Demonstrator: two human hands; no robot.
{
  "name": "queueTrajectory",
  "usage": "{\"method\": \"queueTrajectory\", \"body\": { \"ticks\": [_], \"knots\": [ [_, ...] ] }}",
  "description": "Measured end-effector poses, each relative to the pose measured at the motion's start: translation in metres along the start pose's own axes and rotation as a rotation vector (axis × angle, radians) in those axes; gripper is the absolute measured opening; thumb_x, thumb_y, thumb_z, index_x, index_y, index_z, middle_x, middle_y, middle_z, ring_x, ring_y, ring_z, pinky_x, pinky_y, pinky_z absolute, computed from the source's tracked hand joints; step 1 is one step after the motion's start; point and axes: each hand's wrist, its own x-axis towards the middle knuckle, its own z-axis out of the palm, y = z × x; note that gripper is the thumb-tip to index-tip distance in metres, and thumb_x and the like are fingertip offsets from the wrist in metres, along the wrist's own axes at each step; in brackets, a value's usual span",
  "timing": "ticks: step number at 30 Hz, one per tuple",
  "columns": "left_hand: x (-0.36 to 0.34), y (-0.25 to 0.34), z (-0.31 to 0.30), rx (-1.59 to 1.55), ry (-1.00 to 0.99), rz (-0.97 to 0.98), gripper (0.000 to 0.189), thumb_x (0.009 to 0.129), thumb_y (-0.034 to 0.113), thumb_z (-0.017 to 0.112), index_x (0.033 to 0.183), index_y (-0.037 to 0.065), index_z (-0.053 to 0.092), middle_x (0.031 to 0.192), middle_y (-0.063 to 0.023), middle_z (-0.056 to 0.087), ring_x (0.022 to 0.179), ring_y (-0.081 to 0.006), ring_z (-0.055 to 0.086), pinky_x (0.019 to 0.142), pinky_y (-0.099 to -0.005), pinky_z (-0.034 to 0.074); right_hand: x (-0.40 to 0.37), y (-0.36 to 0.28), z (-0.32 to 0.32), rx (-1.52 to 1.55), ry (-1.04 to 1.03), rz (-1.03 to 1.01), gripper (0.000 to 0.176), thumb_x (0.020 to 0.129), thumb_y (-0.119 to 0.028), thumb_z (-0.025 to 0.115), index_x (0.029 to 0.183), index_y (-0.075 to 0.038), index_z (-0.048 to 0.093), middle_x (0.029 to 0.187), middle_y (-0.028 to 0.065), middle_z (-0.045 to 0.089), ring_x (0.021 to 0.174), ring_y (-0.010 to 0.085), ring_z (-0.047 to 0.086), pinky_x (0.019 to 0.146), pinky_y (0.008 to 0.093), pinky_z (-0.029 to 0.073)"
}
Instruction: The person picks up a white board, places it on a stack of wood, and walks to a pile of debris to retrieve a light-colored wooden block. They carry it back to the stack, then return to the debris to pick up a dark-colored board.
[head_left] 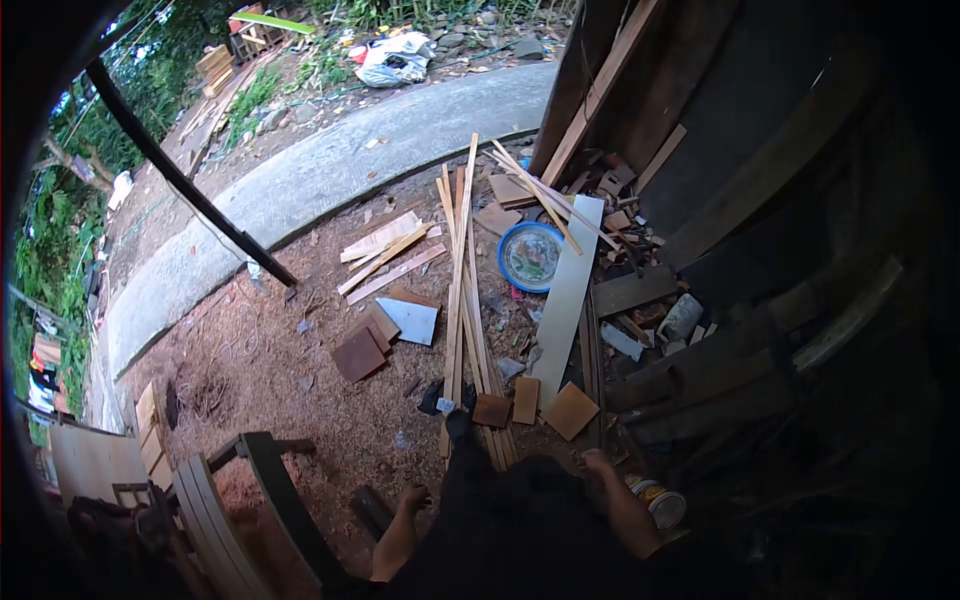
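Observation:
My left hand (414, 498) hangs low beside my dark clothing, its fingers curled, with nothing visible in them. My right hand (598, 463) is also low, loosely closed, and no object shows in it. Close to the right forearm is a round can (664, 506) with a pale lid. Ahead of my feet lie long thin wood strips (466, 290). Small wood pieces, a reddish-brown one (491, 410), a narrow one (525, 399) and a light square (572, 410), lie nearest the right hand. A long pale board (570, 310) stretches away beyond them.
A blue-rimmed basin (531, 257) sits beside the pale board. Wood scraps (615, 215) are piled at right. Left are a dark post (190, 190) and a wooden bench (275, 500). Shavings cover the ground up to a concrete path (330, 155).

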Motion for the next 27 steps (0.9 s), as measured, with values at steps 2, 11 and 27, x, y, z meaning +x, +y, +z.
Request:
{"method": "queueTrajectory", "body": {
  "ticks": [2,11,27],
  "knots": [
    [0.016,0.064,-0.028,0.122,-0.046,0.175,0.029,0.077,0.013,0.046,0.101,-0.001,0.050,0.082,-0.0122,0.059,0.064,-0.0204,0.059,0.051,-0.0298,0.045,-0.011,-0.033,0.023,-0.166,0.091,-0.180,0.023,0.076,-0.012,0.051,0.093,0.003,0.055,0.080,0.0126,0.059,0.067,0.0209,0.059,0.059,0.0323,0.047],
    [0.066,0.288,-0.058,0.293,-0.098,0.368,0.030,0.076,0.015,0.046,0.102,-0.002,0.050,0.077,-0.0120,0.059,0.058,-0.0184,0.057,0.046,-0.0271,0.042,-0.040,-0.107,0.091,0.183,0.312,-0.118,0.019,0.077,-0.013,0.050,0.091,-0.002,0.057,0.080,0.0117,0.058,0.072,0.0193,0.056,0.063,0.0300,0.045],
    [0.135,0.544,-0.054,0.730,-0.305,0.197,0.021,0.076,0.020,0.052,0.092,0.006,0.052,0.077,-0.0074,0.057,0.058,-0.0180,0.056,0.045,-0.0289,0.042,0.128,-0.270,0.117,0.406,0.352,-0.288,0.021,0.077,-0.020,0.048,0.073,-0.002,0.059,0.074,0.0126,0.058,0.063,0.0179,0.056,0.053,0.0316,0.043]
  ]
}}
